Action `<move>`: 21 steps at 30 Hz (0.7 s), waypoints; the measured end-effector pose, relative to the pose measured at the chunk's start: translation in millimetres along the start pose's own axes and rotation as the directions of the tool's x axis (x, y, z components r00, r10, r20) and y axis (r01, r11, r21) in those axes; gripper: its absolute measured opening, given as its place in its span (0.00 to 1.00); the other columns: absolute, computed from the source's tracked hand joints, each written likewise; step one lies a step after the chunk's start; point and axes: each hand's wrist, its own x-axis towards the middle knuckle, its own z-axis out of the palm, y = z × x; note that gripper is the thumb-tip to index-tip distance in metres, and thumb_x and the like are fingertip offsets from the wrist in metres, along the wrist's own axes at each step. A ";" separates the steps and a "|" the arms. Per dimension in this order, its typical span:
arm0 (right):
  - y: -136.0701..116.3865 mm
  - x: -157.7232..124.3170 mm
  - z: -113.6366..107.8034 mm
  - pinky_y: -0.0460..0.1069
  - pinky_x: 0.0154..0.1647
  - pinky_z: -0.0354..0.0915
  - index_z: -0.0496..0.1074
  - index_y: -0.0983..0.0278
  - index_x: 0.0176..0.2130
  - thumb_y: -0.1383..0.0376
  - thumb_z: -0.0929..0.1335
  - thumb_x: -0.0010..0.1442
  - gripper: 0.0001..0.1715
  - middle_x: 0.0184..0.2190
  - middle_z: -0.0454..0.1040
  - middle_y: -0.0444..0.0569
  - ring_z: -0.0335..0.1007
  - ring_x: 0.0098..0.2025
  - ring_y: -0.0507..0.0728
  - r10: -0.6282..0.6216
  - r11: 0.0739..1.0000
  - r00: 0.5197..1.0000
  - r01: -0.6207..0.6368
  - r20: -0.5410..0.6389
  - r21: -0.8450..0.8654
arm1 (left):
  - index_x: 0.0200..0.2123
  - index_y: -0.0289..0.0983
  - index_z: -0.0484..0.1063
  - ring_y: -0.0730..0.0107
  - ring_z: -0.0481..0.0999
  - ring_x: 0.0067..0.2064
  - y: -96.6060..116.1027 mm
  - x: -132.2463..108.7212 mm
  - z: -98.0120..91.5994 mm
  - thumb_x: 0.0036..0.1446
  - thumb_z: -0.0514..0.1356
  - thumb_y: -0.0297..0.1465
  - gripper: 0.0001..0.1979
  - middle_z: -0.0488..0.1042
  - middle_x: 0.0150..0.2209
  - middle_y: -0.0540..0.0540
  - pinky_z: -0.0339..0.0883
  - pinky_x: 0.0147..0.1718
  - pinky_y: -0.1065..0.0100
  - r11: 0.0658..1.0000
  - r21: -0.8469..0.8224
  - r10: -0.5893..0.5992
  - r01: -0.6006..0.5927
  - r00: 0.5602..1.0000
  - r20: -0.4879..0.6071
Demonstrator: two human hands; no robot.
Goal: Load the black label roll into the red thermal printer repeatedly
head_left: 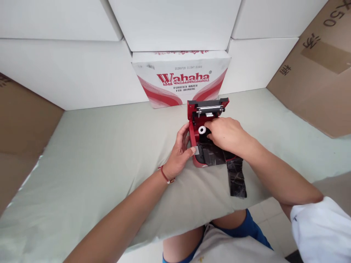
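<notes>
A small red and black label printer [193,137] stands on the cloth-covered surface with its lid [210,106] raised. My left hand [179,153] grips its left side, thumb on a grey tab at the front corner and fingers along the outer wall. Inside lies a roll of black film [204,137] with a white core end [202,130] showing. Reaching in from the right, my right hand [226,135] has its bent fingers on this roll; the fingertips are partly hidden. Black film [215,154] lies across the printer's front, and a strip [236,179] hangs down at the front right.
Behind the printer stands a white and red water carton [182,78] against stacked white boxes [175,22]. Large brown cartons border the right [315,80] and left [24,120]. The pale green cloth [109,146] drops over the near edge, above my legs.
</notes>
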 end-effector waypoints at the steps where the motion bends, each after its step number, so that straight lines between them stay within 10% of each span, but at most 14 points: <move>1: -1.0 1.8 -0.4 0.55 0.39 0.69 0.82 0.62 0.52 0.67 0.65 0.71 0.18 0.48 0.85 0.62 0.83 0.48 0.70 0.005 1.000 1.000 -0.005 0.008 -0.006 | 0.76 0.54 0.56 0.49 0.55 0.81 0.4 -0.7 0.8 0.67 0.68 0.46 0.40 0.54 0.81 0.46 0.54 0.79 0.44 1.000 0.015 0.007 -0.007 1.000 -0.007; 21: 8.2 4.5 -5.1 0.54 0.41 0.66 0.75 0.61 0.60 0.61 0.69 0.71 0.20 0.52 0.85 0.57 0.83 0.50 0.68 -0.098 0.993 0.995 0.097 0.009 0.073 | 0.75 0.53 0.57 0.48 0.53 0.82 -1.3 -0.9 0.4 0.68 0.67 0.47 0.38 0.54 0.81 0.44 0.48 0.81 0.42 0.999 0.045 0.030 -0.029 0.999 -0.021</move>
